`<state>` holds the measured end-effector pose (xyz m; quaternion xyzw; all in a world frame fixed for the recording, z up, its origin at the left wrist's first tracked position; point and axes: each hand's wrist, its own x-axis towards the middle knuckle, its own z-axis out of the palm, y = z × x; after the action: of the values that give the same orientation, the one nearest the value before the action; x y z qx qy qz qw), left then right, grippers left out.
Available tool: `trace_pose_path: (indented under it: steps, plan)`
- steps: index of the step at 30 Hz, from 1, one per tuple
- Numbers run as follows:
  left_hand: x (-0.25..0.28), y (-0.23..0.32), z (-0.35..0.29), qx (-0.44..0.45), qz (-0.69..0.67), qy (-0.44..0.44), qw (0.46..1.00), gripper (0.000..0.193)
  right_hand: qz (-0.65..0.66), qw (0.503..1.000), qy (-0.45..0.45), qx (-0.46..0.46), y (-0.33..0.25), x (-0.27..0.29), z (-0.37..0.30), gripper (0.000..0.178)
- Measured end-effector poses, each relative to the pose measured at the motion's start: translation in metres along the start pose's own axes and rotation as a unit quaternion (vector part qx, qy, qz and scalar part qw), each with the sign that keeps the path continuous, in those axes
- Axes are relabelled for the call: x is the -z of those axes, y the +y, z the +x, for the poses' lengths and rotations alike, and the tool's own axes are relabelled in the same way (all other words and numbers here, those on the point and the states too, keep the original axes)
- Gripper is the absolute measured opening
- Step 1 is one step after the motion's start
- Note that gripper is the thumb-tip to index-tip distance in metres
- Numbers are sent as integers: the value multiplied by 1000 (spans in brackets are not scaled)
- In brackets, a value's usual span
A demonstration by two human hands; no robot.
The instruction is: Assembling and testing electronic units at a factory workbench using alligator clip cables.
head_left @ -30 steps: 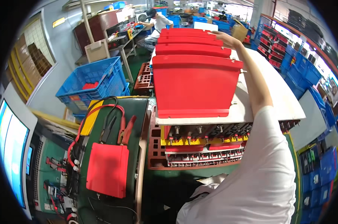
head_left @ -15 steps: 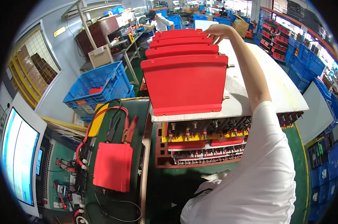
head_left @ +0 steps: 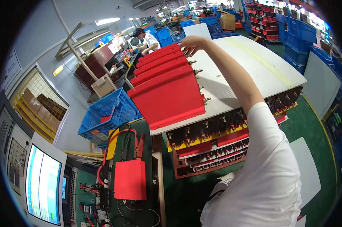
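My right hand point(head_left: 191, 44) reaches far out on a bare forearm, its fingers curled over the top edge of the farthest red case point(head_left: 161, 51). That case is the last in a row of several flat red cases point(head_left: 169, 96) standing upright on a white board point(head_left: 254, 68). The board lies on stacked trays of black batteries with red and yellow terminal caps point(head_left: 212, 138). My left hand is out of sight.
A single red case point(head_left: 130, 179) lies on the green bench at the left, with red and black clamp cables point(head_left: 122, 145) beside it. A lit monitor point(head_left: 42, 187) stands at the far left, a blue crate point(head_left: 106, 113) behind. Another person point(head_left: 146, 38) works at the back.
My head has tilted, so the row of red cases now slants to the left. My right hand stays at the far end of the row.
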<state>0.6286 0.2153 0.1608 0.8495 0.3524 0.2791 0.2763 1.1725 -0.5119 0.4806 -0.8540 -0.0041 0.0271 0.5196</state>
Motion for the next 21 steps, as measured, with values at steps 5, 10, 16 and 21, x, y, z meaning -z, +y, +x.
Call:
trace_pose_path:
  steps: [5, 10, 16, 21]
  plan:
    - [39, 23, 2, 92, -115, -105, 983, 54, 47, 999, 18, 21, -4, -25, -1, 36]
    - [14, 23, -15, -21, 68, -2, 997, 54, 78, 978, 179, 76, -5, -49, 2, 20]
    - [18, 19, -11, -44, 59, 7, 997, 50, 73, 969, 222, 82, -4, -58, -6, 23]
    - [4, -25, -6, -81, -62, 53, 993, 35, 11, 982, 174, 70, 0, -40, 7, 27]
